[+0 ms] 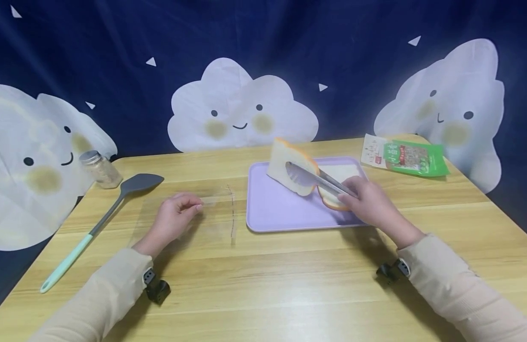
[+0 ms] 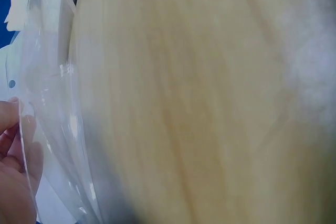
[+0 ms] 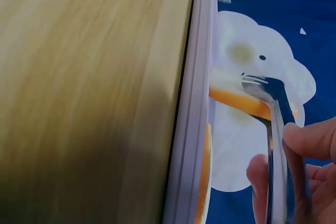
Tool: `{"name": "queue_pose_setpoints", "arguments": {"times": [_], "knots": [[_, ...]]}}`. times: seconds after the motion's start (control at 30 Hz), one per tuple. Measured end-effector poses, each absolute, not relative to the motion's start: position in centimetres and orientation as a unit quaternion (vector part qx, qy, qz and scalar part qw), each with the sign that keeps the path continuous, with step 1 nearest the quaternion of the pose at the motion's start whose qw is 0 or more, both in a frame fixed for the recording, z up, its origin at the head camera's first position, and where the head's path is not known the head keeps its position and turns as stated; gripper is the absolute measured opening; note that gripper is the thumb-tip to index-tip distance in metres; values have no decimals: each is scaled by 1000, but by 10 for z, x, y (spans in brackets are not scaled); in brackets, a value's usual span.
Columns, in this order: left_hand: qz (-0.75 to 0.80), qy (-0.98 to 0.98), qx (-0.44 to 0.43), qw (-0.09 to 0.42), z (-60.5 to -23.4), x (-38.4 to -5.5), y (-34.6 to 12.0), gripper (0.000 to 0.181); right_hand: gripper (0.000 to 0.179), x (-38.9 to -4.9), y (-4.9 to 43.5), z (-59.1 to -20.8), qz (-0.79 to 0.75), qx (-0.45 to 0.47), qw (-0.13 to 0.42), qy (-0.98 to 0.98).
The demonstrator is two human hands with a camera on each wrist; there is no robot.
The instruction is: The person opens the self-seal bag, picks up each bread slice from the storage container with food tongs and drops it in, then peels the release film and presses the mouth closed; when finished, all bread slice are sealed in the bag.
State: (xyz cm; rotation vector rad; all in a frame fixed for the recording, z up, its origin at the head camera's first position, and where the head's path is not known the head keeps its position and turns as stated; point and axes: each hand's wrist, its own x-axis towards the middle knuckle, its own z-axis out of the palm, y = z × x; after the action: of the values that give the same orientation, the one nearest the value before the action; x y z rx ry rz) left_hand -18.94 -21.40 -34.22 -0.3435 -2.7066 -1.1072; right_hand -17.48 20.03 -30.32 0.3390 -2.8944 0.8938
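Note:
In the head view my right hand (image 1: 368, 202) grips metal tongs (image 1: 321, 178) over the right part of a lilac tray (image 1: 285, 218). A slice of white bread (image 1: 289, 164) with an orange-brown crust hangs tilted between the tong tips. Another bread slice (image 1: 332, 202) lies flat on the tray, partly behind the hand and tongs. My left hand (image 1: 175, 216) pinches the edge of a clear plastic bag (image 1: 218, 218) left of the tray. The left wrist view shows the bag's film (image 2: 68, 124) between thumb and fingers. From the right wrist, the tongs (image 3: 278, 145) clasp the crusted slice (image 3: 236, 98).
On the left lie a spatula (image 1: 114, 209) with a mint handle and a tilted-looking glass jar (image 1: 102, 171) with a grey lid. Green and white seasoning packets (image 1: 410, 159) lie at the back right. A dark blue cloud-patterned curtain (image 1: 263, 38) hangs behind the table.

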Motion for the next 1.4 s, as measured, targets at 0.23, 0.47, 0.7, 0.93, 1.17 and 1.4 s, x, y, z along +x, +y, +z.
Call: {"name": "queue_pose_setpoints", "arguments": {"times": [0.23,0.47,0.7,0.93,1.17,1.4], "knots": [[-371,-915,-116,106,-343,-189,-214,10,23,-177,198,-309,278,92,51,-955],[-369,-916,-115,109,-344,-190,-215,9,21,-178,198,-314,263,95,95,-956],[-375,-913,-116,108,-343,-190,-215,10,19,-177,199,-313,250,102,140,-953],[-376,-913,-121,107,-342,-191,-216,11,16,-175,201,-310,249,116,142,-951],[-358,-916,-144,112,-338,-190,-218,11,18,-170,201,-305,282,125,109,-945],[-338,-918,-172,116,-334,-188,-215,7,15,-165,192,-298,296,145,87,-940]]}}
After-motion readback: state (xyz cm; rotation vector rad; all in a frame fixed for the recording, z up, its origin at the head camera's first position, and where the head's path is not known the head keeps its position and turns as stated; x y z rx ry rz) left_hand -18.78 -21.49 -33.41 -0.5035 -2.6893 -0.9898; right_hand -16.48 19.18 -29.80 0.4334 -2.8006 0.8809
